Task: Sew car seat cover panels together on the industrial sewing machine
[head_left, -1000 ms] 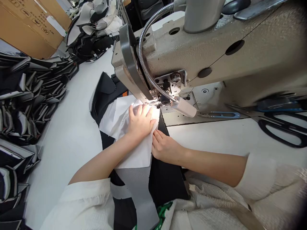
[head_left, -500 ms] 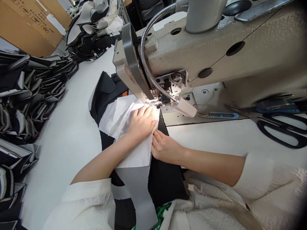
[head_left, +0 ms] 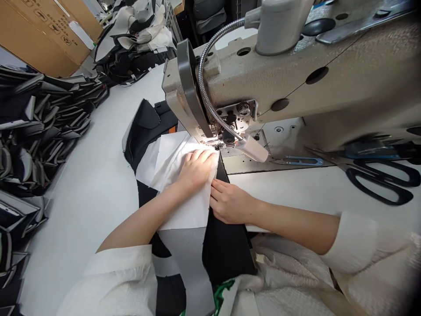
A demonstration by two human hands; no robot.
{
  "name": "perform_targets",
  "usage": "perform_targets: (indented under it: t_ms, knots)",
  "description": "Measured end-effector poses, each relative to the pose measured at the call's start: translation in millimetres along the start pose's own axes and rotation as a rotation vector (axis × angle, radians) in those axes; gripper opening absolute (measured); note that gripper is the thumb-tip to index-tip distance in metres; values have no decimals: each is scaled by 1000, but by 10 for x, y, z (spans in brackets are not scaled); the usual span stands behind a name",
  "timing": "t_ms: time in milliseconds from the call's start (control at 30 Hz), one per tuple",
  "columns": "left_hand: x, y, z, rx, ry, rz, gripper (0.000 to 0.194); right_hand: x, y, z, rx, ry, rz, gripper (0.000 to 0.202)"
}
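Note:
A white fabric piece (head_left: 187,215) lies over grey mesh (head_left: 187,254) and black fabric (head_left: 226,250), its upper edge at the lit needle area of a sewing machine (head_left: 237,74). On top of the white piece rests my left hand (head_left: 197,171), palm down just below the presser foot, fingers close together and pressing on the cloth. Lower right, my right hand (head_left: 230,202) pinches the layered edge of the cloth between thumb and fingers. The fingertips of my right hand are partly hidden at that edge.
Black-handled scissors (head_left: 381,177) and blue thread snips (head_left: 302,161) lie right of the needle area. Stacked black and grey pieces (head_left: 42,127) line the left side. Behind are a fabric heap (head_left: 131,39) and a cardboard box (head_left: 49,35). A small lamp (head_left: 252,148) hangs beside the needle.
The view has shifted slightly. My left hand's fingers have drawn closer together and its thumb is less visible. My right hand keeps its pinch at the cloth's edge.

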State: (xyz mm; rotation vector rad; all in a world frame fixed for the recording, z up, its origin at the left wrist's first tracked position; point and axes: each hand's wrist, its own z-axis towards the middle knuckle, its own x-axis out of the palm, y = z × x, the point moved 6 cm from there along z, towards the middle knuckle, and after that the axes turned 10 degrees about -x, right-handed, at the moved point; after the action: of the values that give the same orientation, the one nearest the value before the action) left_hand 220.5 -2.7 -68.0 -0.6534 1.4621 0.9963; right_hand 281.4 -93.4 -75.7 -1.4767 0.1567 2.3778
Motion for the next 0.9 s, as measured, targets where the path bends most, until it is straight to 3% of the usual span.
perform_targets:
  t_ms: [100,267,400,667,900]
  knots:
    - [-6,45,-44,47,45,-6,45,-94,-186,-130,34,-65,159,25]
    - [-19,81,-83,96,95,-17,63,-122,-704,-375,416,-105,147,26]
    - [-18,74,-84,109,113,-21,64,-37,-876,-421,575,-55,120,33]
    - [-34,89,-58,96,123,-54,67,121,-930,-292,580,301,44,49]
    - [-41,41,-74,52,159,-72,65,158,-1025,-265,593,342,144,52]
